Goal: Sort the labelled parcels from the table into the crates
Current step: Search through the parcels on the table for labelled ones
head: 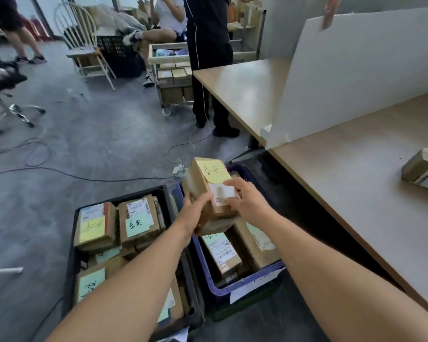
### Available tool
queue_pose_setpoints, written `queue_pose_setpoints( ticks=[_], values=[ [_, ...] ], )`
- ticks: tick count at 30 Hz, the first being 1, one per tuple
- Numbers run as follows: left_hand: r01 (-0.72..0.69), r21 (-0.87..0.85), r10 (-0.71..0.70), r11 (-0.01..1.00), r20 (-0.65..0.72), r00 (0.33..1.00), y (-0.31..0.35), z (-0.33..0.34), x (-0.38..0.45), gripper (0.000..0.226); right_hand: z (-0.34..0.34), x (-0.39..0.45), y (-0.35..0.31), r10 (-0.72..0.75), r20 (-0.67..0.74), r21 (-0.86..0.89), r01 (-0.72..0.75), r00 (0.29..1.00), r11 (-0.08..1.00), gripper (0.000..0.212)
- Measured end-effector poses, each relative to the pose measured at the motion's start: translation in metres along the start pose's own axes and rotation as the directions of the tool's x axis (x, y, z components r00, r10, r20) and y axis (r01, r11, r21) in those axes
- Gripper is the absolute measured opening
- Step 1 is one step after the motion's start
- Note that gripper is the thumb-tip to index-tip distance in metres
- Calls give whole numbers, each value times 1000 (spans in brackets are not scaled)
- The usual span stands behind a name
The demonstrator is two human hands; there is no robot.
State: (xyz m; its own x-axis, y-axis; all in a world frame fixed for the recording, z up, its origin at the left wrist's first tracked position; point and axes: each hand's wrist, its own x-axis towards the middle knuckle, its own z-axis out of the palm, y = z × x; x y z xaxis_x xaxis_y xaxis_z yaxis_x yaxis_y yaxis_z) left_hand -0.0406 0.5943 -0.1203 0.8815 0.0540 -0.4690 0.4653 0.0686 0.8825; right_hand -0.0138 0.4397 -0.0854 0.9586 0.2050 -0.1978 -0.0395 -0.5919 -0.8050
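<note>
Head view: cardboard parcel [209,193] with yellow note held up over blue crate [247,280], left hand [195,213] gripping its lower left side, right hand [245,201] with fingers curled on its white label. Black crate [168,245] just beside, packed with labelled parcels. Another parcel [423,171] lying on surface [356,181] at right.

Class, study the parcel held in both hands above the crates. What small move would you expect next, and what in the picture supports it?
Probably lowering the parcel into the blue crate. The left hand and right hand grip it directly above that crate, not the black crate, and its yellow note faces up, already readable.
</note>
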Motion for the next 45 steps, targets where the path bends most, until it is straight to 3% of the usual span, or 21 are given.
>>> queue_pose_setpoints(
  ticks=[3,5,11,15,21,27,29,32,34,36,38,40,42,45],
  values=[
    [13,8,-13,1000,-24,1000,1,-22,-2,36,15,9,-7,9,40,59,-12,999,998,78],
    [41,17,-40,999,-48,998,-2,-36,-1,31,27,18,-12,37,85,43,-40,996,998,88],
    [62,146,-39,987,-159,987,-11,-81,6,32,63,37,-29,34,213,-167,2,976,986,75],
    [39,268,25,962,-232,972,-12,-119,15,52,90,53,-43,-15,242,-217,70,970,974,75],
    [51,319,42,946,-278,960,-15,-168,23,58,143,74,-62,-50,294,-233,122,954,965,89],
    [184,351,-92,918,-261,961,-38,-201,26,52,200,80,-45,169,253,-96,-149,952,984,96],
    [234,368,-152,900,-237,959,-49,-208,26,48,217,78,-33,259,291,-63,-252,921,966,86],
    [299,417,-230,858,-210,950,-73,-216,29,43,235,73,-19,381,352,-53,-389,855,920,51],
    [323,445,-219,835,-271,937,-87,-218,31,41,241,71,-7,437,313,-114,-424,843,899,42],
    [380,483,-181,789,-408,895,-97,-221,30,47,242,73,1,465,275,-248,-405,841,880,49],
    [501,437,-224,747,-544,808,-109,-223,26,66,241,76,6,476,241,-337,-387,846,858,59],
    [579,285,-351,764,-569,743,-120,-222,21,77,242,79,7,449,227,-298,-377,864,877,58],
    [536,136,-393,833,-536,747,-125,-218,20,66,243,82,8,383,229,-256,-324,895,911,53],
    [407,113,-287,907,-540,791,-119,-220,31,35,240,85,9,271,208,-301,-202,940,932,70]
  ],
)
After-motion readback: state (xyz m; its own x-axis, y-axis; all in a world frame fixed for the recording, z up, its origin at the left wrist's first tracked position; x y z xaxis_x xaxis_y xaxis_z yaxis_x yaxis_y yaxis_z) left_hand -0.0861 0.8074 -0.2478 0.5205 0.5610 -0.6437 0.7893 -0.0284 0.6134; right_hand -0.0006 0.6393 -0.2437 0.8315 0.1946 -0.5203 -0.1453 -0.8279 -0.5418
